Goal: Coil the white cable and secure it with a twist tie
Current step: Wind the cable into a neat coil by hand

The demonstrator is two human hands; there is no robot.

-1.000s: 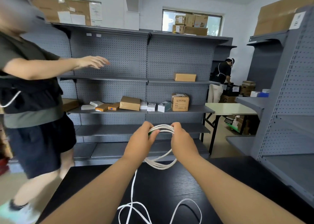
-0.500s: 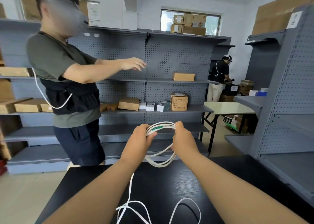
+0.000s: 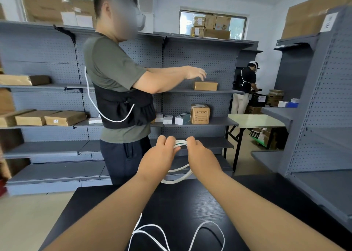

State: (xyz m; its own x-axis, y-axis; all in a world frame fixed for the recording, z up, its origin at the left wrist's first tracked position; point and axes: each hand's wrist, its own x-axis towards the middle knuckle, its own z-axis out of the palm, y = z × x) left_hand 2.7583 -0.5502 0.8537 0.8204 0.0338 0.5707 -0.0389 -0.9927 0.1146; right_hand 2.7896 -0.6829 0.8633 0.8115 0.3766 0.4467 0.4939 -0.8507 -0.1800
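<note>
The white cable [image 3: 178,178] is gathered into a small coil held up above the far end of the black table [image 3: 182,201]. My left hand [image 3: 160,155] grips the coil's left side and my right hand [image 3: 200,155] grips its right side, fingers close together at the top. A thin green twist tie [image 3: 177,145] shows against the strands between my fingertips. The coil's lower loops hang between my wrists. A loose tail of the cable [image 3: 152,231] lies in curves on the table near me.
A person in a green shirt and black vest [image 3: 122,91] stands just beyond the table, reaching right toward grey shelving [image 3: 190,60] with cardboard boxes. Another grey shelf unit [image 3: 320,117] stands at the right. A second person [image 3: 245,85] works far back.
The person in the green shirt has walked rightward, now directly behind the table. My hands have drawn closer together at the top of the coil.
</note>
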